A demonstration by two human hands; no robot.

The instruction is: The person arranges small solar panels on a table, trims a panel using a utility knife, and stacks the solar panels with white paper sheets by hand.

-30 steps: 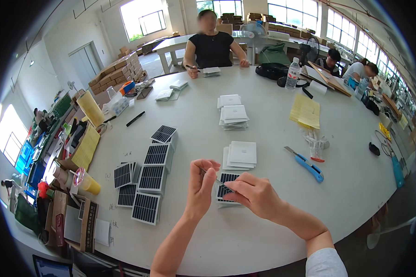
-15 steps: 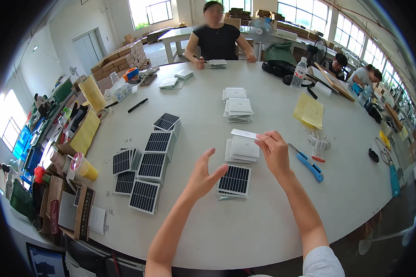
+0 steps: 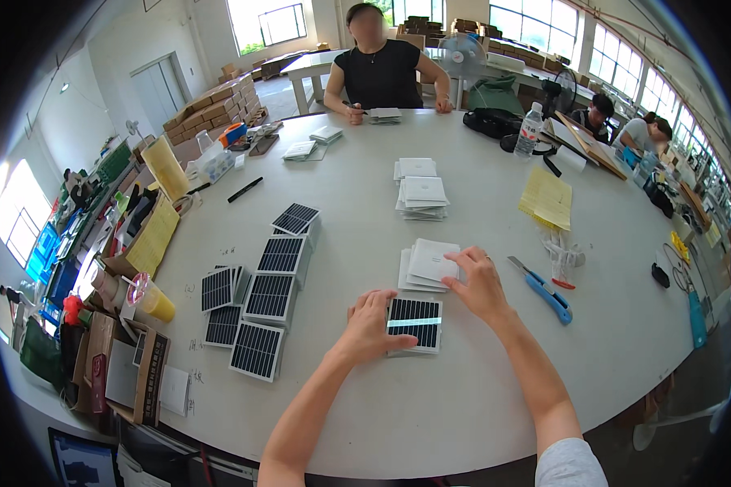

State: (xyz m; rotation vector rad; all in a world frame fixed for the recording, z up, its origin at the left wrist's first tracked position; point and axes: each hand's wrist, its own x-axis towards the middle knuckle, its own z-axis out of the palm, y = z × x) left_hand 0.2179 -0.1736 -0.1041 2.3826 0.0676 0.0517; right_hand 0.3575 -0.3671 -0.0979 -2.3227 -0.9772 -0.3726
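My left hand (image 3: 369,329) grips the left side of a small solar panel (image 3: 416,312), its thumb at the near edge and its fingers at the far left corner. The panel tops a low stack in front of me, dark cells up, with a bright reflection across it. Just beyond, my right hand (image 3: 481,284) pinches the right edge of a white square panel (image 3: 432,261) lying on a pile of similar white squares. Farther back stand more piles of white squares (image 3: 424,191). Left of my left hand, several stacks of solar panels (image 3: 270,297) lean in a slanting row.
A blue utility knife (image 3: 549,297) lies right of my right hand, blade out, near a yellow paper (image 3: 547,197). At left are a black pen (image 3: 245,189), a yellow drink (image 3: 154,300) and a cardboard box (image 3: 149,375). Across the table sits a person (image 3: 378,77); a water bottle (image 3: 529,130) stands at right.
My right hand has lowered the tilted white panel flat onto the pile. My left hand has come down from above the near stack and closed on the solar panel's left side.
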